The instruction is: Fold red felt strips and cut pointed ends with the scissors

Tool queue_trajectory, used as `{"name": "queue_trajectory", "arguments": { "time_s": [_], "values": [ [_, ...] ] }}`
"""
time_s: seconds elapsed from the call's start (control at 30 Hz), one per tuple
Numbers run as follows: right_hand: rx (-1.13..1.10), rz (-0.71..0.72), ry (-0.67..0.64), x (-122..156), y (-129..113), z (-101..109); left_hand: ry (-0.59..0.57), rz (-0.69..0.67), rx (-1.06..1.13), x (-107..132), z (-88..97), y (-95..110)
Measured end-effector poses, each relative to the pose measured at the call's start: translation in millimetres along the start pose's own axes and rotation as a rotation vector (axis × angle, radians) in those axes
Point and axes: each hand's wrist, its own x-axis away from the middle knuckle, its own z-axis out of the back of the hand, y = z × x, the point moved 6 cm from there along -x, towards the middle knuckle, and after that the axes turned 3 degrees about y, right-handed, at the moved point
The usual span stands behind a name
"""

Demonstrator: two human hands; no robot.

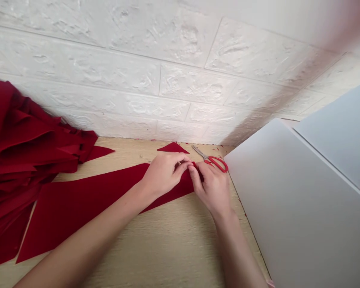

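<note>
A long piece of dark red fabric (90, 200) lies flat on the wooden surface, narrowing towards the right. Near its right end my left hand (168, 170) pinches the upper edge between thumb and fingers. Right beside it, my right hand (211, 184) grips the same edge, thumb on top; the fingertips of both hands almost meet. Scissors with red handles (217, 163) rest just behind my right hand, their blades pointing to the upper left. A small red fabric triangle (173, 148) sits behind my left hand.
Crumpled red fabric (27, 148) is heaped at the left. A white textured brick-pattern wall (132, 72) closes off the back. To the right stands a white panel (303, 200). Small red scraps are scattered on the wooden surface (174, 240) along the wall and panel.
</note>
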Motion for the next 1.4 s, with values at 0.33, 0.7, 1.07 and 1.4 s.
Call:
{"name": "queue_trajectory", "arguments": {
  "time_s": [0.33, 0.7, 1.07, 1.4],
  "values": [
    [-0.257, -0.111, 0.004, 10, 9, -15, -0.017, 0.0, 0.012, 0, -2.1, -4],
    [-0.219, -0.091, 0.033, 15, 10, -23, -0.014, -0.022, 0.031, 0, -4.8, -9],
    [-0.091, -0.257, 0.174, 14, 25, 0, -0.15, -0.07, -0.321, 7, -10.1, -17],
    [0.06, -0.648, -0.138, 19, 78, -12, -0.322, 0.27, -0.778, 37, 80.8, -78]
  ]
}}
